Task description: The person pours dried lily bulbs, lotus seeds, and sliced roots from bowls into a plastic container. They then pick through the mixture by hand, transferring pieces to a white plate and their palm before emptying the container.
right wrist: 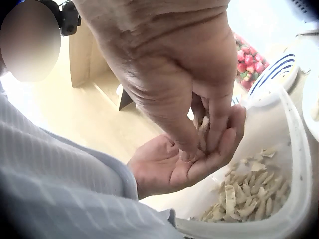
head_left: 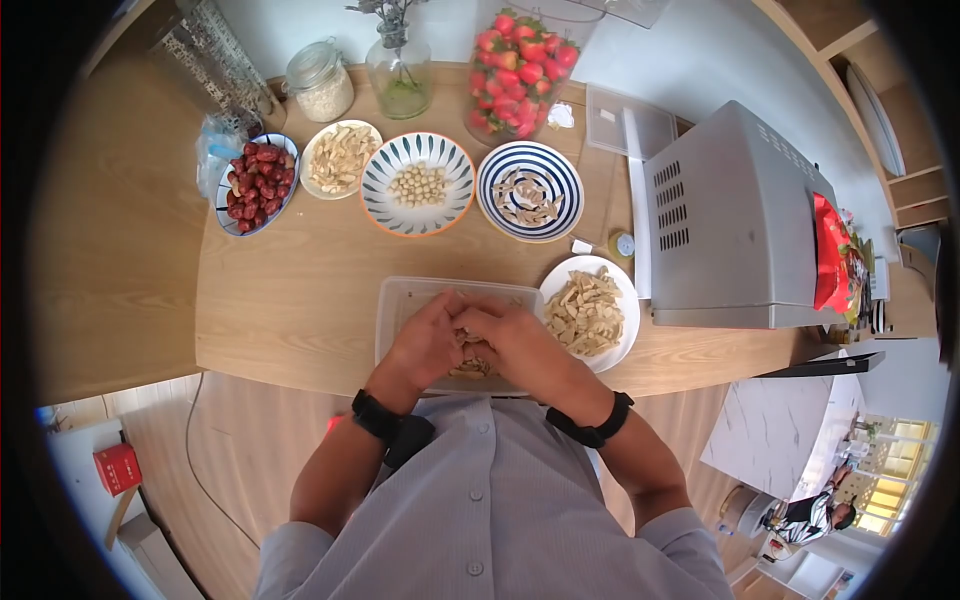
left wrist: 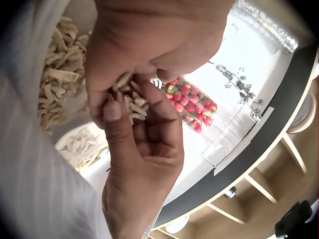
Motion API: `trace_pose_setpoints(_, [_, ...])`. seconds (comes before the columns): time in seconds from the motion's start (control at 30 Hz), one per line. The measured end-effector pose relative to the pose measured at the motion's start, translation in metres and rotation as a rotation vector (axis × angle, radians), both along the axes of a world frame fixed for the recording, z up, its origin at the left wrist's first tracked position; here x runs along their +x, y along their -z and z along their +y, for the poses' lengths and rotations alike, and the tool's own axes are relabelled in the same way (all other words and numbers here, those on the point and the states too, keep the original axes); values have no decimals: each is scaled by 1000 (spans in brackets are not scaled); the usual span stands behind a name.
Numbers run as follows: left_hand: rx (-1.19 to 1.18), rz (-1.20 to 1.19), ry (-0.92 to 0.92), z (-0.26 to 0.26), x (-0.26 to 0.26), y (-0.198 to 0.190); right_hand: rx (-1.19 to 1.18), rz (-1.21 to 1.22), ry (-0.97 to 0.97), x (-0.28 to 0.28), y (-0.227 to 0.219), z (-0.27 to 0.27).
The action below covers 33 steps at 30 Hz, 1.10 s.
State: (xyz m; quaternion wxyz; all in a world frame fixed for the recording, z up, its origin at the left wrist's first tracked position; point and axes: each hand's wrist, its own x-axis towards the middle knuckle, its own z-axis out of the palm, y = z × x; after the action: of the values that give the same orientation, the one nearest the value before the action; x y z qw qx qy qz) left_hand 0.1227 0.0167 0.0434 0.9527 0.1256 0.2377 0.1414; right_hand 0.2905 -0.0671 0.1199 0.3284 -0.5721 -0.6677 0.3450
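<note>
Over a clear plastic container [head_left: 388,300], both hands come together. My left hand [head_left: 420,345] is cupped, its fingers and thumb curled around several pale, dried slivers [left wrist: 134,105]. From above, my right hand [head_left: 530,345] reaches into that palm. In the right wrist view, its thumb and fingers pinch a pale sliver [right wrist: 203,130]. More slivers [right wrist: 251,191] lie heaped in the container below the hands. Right of it stands a white plate [head_left: 628,345] piled with larger pale dried slices [head_left: 585,312].
Along the back stand a bowl of red dates [head_left: 262,185], a plate of pale slices [head_left: 342,158], a patterned plate of round beige pieces [head_left: 417,185] and a blue-ringed plate [head_left: 530,150]. Behind are a glass vase [head_left: 403,85] and strawberries [head_left: 520,75]. A grey appliance [head_left: 740,220] stands right.
</note>
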Motion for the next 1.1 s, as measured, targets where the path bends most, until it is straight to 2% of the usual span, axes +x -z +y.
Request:
trace_pose_setpoints(0.17, [-64, -65, 4, -1, 0, 8, 16, 16, 53, 5, 11, -6])
trace_pose_setpoints(0.37, [-124, -131, -27, -4, -4, 33, -28, 29, 61, 9, 4, -4])
trace_pose_setpoints(0.53, [-103, -2, -31, -4, -2, 23, 10, 39, 70, 10, 7, -4])
trace_pose_setpoints(0.73, [-118, -18, -38, -3, 0, 6, -190, 252, 98, 17, 2, -5])
trace_pose_setpoints(0.83, [-124, -64, -18, -2, -2, 3, -99, 169, 115, 16, 7, -7])
trace_pose_setpoints(0.93, [-30, -11, -17, -2, -1, 6, -77, 158, 167, 13, 3, -6])
trace_pose_setpoints(1.1, [-2, -7, -18, -1, -3, 3, -85, 132, 188, 8, -2, -4])
